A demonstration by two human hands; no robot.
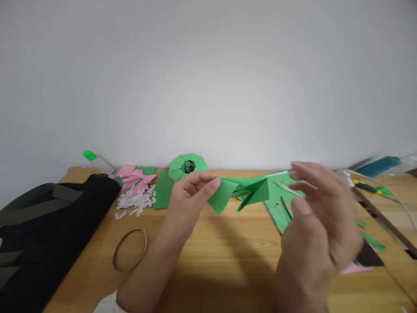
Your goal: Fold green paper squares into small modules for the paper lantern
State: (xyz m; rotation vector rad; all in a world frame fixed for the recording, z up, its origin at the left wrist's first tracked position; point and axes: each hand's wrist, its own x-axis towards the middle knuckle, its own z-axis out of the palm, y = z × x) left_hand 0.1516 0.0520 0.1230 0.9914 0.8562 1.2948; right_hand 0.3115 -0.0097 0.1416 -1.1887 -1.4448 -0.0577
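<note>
A light-brown wooden table (221, 265) bears a black cloth bag (65, 234) on the left. The blurred right hand (322, 226) is raised, thumb and fingertips apart. The left hand (192, 195) pinches one end of a bright green folded paper piece (259, 192), held above the table between both hands. Whether the right hand grips the slim silver pointed tool (286, 188), I cannot tell.

Pale wooden worktop (208, 265), what looks like a black bag (61, 226) along its left, thin beige hoop (115, 259) lying near it, white paper scraps (136, 200) heaped beside folded pink paper (137, 176), green sheet (162, 192), green strip (374, 241) at right
</note>
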